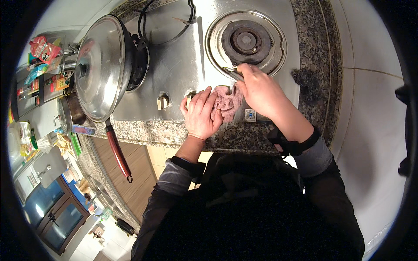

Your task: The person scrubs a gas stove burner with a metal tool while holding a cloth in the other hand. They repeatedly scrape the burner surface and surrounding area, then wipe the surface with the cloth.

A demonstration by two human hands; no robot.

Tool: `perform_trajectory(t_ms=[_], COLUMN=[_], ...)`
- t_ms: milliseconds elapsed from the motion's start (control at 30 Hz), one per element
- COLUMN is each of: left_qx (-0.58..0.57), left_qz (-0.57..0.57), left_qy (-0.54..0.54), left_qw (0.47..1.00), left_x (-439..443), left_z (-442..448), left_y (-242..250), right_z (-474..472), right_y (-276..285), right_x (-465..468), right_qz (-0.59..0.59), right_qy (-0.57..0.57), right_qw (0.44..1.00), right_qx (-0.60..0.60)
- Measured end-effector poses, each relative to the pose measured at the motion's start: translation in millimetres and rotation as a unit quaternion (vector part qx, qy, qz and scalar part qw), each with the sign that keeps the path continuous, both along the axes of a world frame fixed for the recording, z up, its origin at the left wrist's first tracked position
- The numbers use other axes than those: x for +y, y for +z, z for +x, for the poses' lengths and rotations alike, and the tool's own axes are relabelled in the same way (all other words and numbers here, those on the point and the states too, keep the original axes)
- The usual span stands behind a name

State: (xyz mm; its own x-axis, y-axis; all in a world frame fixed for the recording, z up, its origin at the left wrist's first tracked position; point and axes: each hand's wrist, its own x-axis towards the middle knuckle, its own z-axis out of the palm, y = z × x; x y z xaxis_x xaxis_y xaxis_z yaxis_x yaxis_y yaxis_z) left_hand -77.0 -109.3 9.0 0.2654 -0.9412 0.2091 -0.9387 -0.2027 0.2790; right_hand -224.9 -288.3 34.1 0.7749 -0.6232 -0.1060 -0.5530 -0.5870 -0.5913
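My right hand (259,88) grips a dark-handled tool (233,74), its tip at the near rim of the right gas burner's metal ring. The tool's kind cannot be told. That burner (246,40) is uncovered, without a pan support, and its ring bears brown stains. My left hand (203,114) lies spread on the steel cooktop, its thumb side touching a crumpled pink cloth (227,102). A stove knob (190,98) shows partly behind my left fingers. The cloth lies between both hands, near the cooktop's front edge.
A lidded wok (99,68) stands on the left burner, its red-brown handle (118,151) jutting past the counter's front edge. A round black pan support (163,42) lies at the back. Dark steel-wool-like mesh (307,80) sits on the granite at right, beside the tiled wall (369,98).
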Motion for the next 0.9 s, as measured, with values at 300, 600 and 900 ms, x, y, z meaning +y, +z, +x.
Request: perform_trajectory(t_ms=[300, 600, 900], left_qx=[-0.002, -0.008, -0.003], left_qz=[-0.003, -0.004, 0.005], left_qy=[-0.003, -0.001, 0.004], left_qw=[1.0, 1.0, 1.0], left_x=[0, -1, 0], left_z=[1, 0, 0], left_y=[0, -1, -2], right_z=[-20, 27, 38], right_y=[26, 32, 33], right_x=[-5, -1, 0], right_qz=[-0.039, -0.063, -0.072], right_qy=[-0.005, 0.025, 0.054], right_qw=[0.998, 0.997, 0.994], right_qx=[0.043, 0.036, 0.069])
